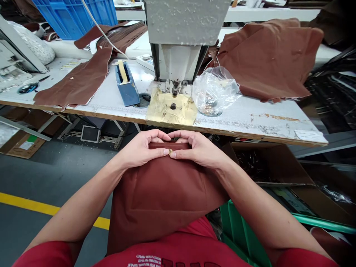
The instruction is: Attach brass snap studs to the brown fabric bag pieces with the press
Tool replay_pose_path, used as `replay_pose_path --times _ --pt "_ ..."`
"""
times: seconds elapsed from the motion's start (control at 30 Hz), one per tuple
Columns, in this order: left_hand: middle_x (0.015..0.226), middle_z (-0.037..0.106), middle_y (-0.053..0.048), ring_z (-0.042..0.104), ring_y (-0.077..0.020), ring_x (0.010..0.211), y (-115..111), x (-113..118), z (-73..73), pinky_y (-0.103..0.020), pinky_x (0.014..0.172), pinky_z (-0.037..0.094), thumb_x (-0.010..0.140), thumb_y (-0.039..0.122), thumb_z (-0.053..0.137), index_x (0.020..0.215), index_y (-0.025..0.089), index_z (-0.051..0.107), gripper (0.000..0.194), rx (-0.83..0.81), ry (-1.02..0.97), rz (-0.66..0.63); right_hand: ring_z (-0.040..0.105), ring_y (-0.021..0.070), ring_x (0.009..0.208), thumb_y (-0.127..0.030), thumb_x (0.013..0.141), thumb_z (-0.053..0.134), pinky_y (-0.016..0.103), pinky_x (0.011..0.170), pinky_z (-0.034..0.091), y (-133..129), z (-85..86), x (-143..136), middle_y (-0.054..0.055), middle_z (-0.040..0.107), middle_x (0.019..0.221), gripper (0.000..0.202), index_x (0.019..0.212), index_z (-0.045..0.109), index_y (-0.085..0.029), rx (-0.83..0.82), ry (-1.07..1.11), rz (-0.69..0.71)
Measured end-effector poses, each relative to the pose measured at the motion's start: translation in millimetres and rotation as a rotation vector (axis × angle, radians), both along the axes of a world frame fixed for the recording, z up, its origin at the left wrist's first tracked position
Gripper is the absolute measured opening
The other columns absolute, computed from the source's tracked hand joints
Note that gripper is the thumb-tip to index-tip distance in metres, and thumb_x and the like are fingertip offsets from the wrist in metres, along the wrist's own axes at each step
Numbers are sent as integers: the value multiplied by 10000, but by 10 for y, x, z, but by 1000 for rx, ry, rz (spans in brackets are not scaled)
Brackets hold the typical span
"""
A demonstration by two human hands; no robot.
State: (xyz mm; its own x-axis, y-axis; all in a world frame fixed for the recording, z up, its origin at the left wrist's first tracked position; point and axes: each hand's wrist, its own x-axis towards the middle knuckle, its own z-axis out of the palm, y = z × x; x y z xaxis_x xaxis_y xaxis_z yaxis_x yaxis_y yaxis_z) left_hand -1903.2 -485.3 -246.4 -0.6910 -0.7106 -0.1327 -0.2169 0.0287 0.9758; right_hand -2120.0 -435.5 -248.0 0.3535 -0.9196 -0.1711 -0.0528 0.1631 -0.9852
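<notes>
Between my two hands hangs a piece of brown fabric (167, 189), draped down over my lap. My left hand (147, 148) grips its upper edge from the left, the thumb in front and the fingers behind. From the right, my right hand (194, 150) pinches the same edge, its thumb almost meeting the left one. A small gold metal snap (170, 151) sits on the fabric between the thumb tips. Just beyond the hands stands a press machine (186, 26), its punch above a small dark die (173, 106) on a yellow-taped plate.
On the worktable (105, 100) are a blue tape dispenser (126, 83), a clear plastic bag (215, 91) with small metal parts, and brown fabric pieces (267, 55) to the right. A blue crate (78, 18) stands at the back left. Below right are a cardboard box (283, 163) and a green crate (239, 230).
</notes>
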Motion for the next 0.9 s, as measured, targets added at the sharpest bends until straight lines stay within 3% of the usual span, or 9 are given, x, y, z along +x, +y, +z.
replay_pose_path --times 0.2,0.73,0.9 --pt "912 736 -32 676 -145 822 -8 15 -4 -243 757 510 799 384 783 1109 182 641 396 34 7 -2 698 214 928 -282 717 805 336 831 556 -9 22 -14 49 749 1043 558 1245 644 -206 5 0 23" --pt "908 745 -35 681 -146 790 -6 15 17 -245 722 506 762 335 809 1068 177 669 371 82 -17 52 703 221 1018 -226 798 731 340 903 545 -19 -3 7 66 753 1116 464 1251 638 -190 41 -10 37" --pt "920 747 -47 687 -160 809 -13 19 -10 -264 739 514 746 348 820 1073 174 670 400 82 -38 56 706 227 979 -275 792 749 354 882 553 -10 -19 18 57 763 1035 468 1243 657 -190 28 19 28"
